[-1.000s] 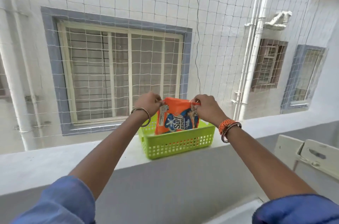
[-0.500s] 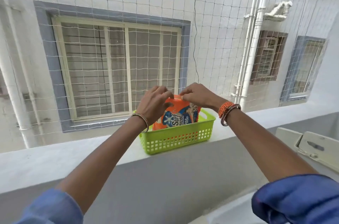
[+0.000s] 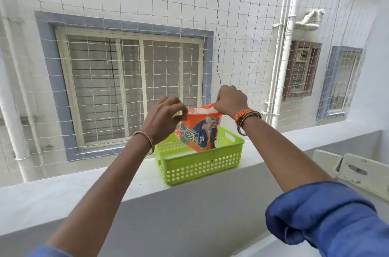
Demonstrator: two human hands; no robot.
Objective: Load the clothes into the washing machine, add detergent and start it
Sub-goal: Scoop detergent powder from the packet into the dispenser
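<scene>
The Surf Excel detergent pouch (image 3: 200, 130) hangs over the green plastic basket (image 3: 202, 164) on the balcony ledge (image 3: 84, 189), its lower corner inside the basket. The left hand (image 3: 163, 117) has its grip pinched on the pouch's top left edge; the right hand (image 3: 230, 100) has its grip clamped on the top right edge. The mouth looks pulled open, though the powder level is hard to see. To do this well, spread the edges gently, keep the pouch upright over the basket, and avoid jerking, so powder does not spill.
</scene>
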